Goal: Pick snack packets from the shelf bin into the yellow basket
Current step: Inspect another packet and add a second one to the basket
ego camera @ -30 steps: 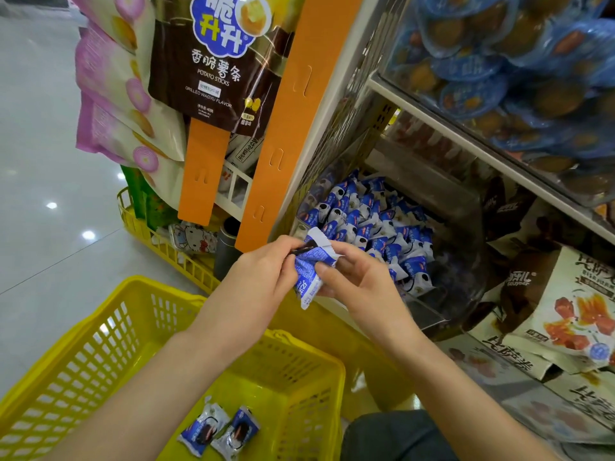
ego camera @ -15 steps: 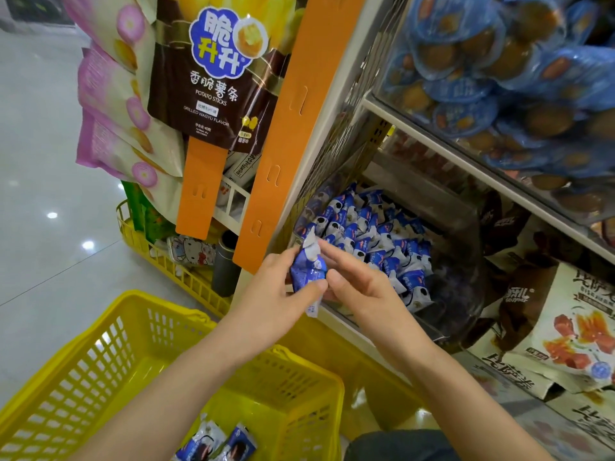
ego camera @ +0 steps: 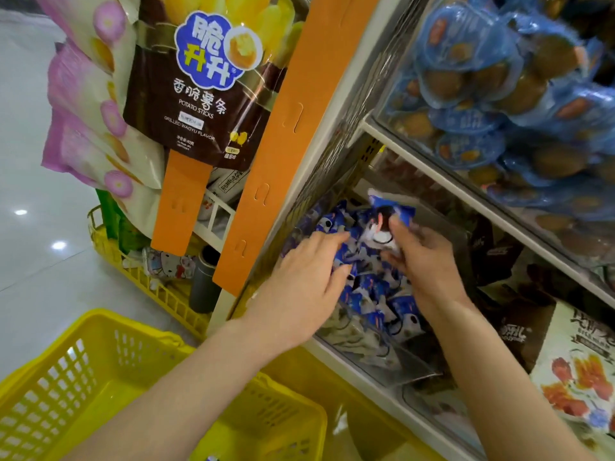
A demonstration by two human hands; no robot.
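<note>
Moved: our hands now inside shelf bin (ego camera: 399, 367) | left hand (ego camera: 306, 284) fingers (ego camera: 329, 242) spread | right hand (ego camera: 429, 264) pinches packet (ego camera: 387, 221) | we lift clear, then yellow basket (ego camera: 100, 361).

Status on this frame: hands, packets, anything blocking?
Left hand open, fingers on packets in shelf bin. Right hand grips one blue packet above the pile. Yellow basket below left, left forearm over it.

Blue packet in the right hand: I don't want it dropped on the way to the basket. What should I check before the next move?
1. Right hand pinches the blue packet: ok.
2. That packet is free of the pile in the bin: cannot tell, blurred.
3. Left hand has a packet: not ok, its fingers lie straight on the pile.
4. Yellow basket is open-topped, lower than the bin: ok.
</note>
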